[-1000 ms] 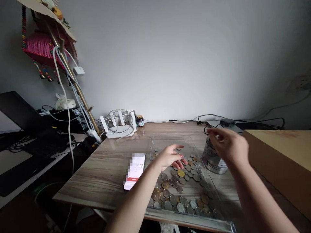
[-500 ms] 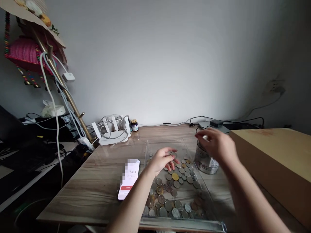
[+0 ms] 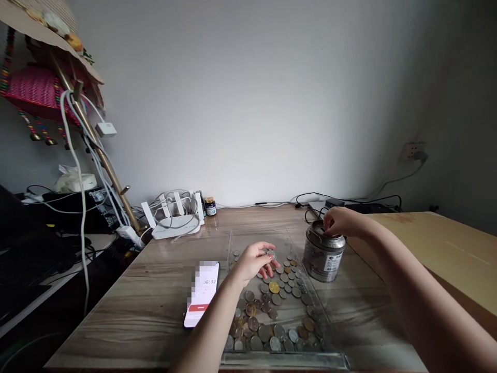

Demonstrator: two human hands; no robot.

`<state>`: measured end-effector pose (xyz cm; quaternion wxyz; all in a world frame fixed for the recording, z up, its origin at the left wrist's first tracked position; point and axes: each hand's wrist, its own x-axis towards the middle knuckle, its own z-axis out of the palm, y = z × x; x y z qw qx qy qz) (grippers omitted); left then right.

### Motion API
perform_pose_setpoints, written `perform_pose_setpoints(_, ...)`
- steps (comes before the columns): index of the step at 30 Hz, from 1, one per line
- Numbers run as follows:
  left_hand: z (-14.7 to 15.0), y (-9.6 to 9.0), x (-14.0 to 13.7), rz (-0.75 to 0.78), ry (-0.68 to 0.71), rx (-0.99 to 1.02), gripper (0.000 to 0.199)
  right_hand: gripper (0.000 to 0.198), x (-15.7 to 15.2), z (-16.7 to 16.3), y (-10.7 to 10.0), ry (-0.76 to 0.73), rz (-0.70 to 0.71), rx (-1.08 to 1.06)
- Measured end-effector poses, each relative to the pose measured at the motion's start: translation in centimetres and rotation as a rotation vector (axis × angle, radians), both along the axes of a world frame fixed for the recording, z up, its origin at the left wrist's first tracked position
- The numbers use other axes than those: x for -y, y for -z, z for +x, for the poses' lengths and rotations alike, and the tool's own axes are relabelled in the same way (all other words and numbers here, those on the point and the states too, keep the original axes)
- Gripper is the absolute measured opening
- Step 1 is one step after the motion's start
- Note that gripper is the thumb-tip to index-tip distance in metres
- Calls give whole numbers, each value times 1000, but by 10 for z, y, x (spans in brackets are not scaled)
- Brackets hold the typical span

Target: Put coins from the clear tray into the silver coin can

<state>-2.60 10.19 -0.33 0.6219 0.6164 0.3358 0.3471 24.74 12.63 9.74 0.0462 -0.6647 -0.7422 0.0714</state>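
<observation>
The left hand (image 3: 254,261) is held low over the coins (image 3: 272,305), which are spread across a clear tray (image 3: 283,360) on the wooden counter (image 3: 147,290). Its fingers are curled together, and a single silver coin (image 3: 271,254) is pinched at the fingertips (image 3: 272,261), just above the far end of the spread. Most of the coins are found nearer the body than this hand, reaching down to the tray's near rim.

The right hand (image 3: 341,223) is laid on top of a metal tin (image 3: 323,251), which stands upright on the counter just to the right of the left hand and beside the tray's far right edge. Its fingers are bunched at the lid of the tin; whether anything is gripped between them cannot be told. The two hands are kept well apart, with the tin lying between them but closer to the right one.

A phone (image 3: 202,292) with a lit screen is seen flat on the counter just to the left of the left forearm. Beyond the left hand, against the wall, a white router (image 3: 173,217) and a small dark jar (image 3: 210,206) are placed. A large cardboard box (image 3: 446,259) is set close behind the right forearm, and black cables (image 3: 349,199) are run along the wall beyond the right hand.
</observation>
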Motion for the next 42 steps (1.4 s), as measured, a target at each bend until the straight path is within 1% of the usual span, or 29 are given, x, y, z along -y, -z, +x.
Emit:
perform_pose_setpoints(4,1,1,0,-2,0,2,44,14,4,-7,4,148,222,63)
perform_pose_setpoints(8,1,1,1,-1,-6,10,44,15,10,-15,9,236,312,81)
perform_pose_setpoints(9,1,0,1,-2,-10,14,45,16,14,-19,9,256,364,76)
perform_pose_setpoints(11,0,-1,2,-7,-20,31,47,22,22,-32,8,286,550,39)
perform_pose_setpoints(12,0,-2,2,-11,-28,44,49,24,27,-41,8,274,646,-5)
perform_pose_setpoints(13,0,-3,3,-14,-43,61,52,26,31,-51,10,225,708,-64)
perform_pose_setpoints(14,0,-4,3,-14,-65,81,54,27,34,-64,12,137,715,-134)
perform_pose_setpoints(15,0,-5,3,-8,-95,103,56,27,35,-76,17,15,664,-211)
perform_pose_setpoints(17,0,-7,2,24,-168,151,57,26,34,-101,31,-255,468,-373)
perform_pose_setpoints(18,0,-7,1,44,-207,174,57,26,31,-112,39,-358,379,-455)
perform_pose_setpoints(19,0,-8,0,60,-242,194,57,27,28,-121,48,-424,316,-539)
perform_pose_setpoints(21,0,-7,-1,75,-286,215,56,30,22,-132,63,-464,261,-692)
perform_pose_setpoints(23,1,-7,-2,66,-275,214,53,30,20,-133,69,-428,289,-767)
perform_pose_setpoints(25,1,-7,0,32,-223,194,44,27,24,-125,67,-365,409,-738)
perform_pose_setpoints(28,1,-8,4,-69,-119,123,29,22,32,-99,52,-216,692,-559)
perform_pose_setpoints(30,0,-7,5,-142,-37,102,24,21,35,-77,43,-36,845,-393)
perform_pose_setpoints(31,-1,-7,5,-174,-2,116,25,21,35,-66,39,74,891,-311)
perform_pose_setpoints(32,-2,-6,4,-200,21,143,26,20,35,-55,37,184,906,-239)
perform_pose_setpoints(33,-3,-5,3,-220,32,177,28,21,33,-45,36,275,887,-182)
perform_pose_setpoints(35,-4,-5,2,-245,10,241,32,21,30,-29,36,380,770,-118)
perform_pose_setpoints(37,-3,-4,1,-255,-51,287,36,21,28,-18,37,414,652,-100)
perform_pose_setpoints(38,-3,-4,0,-256,-83,307,37,21,28,-15,38,417,622,-100)
perform_pose_setpoints(42,-3,-4,-1,-259,-149,374,37,20,29,-13,38,389,591,-114)
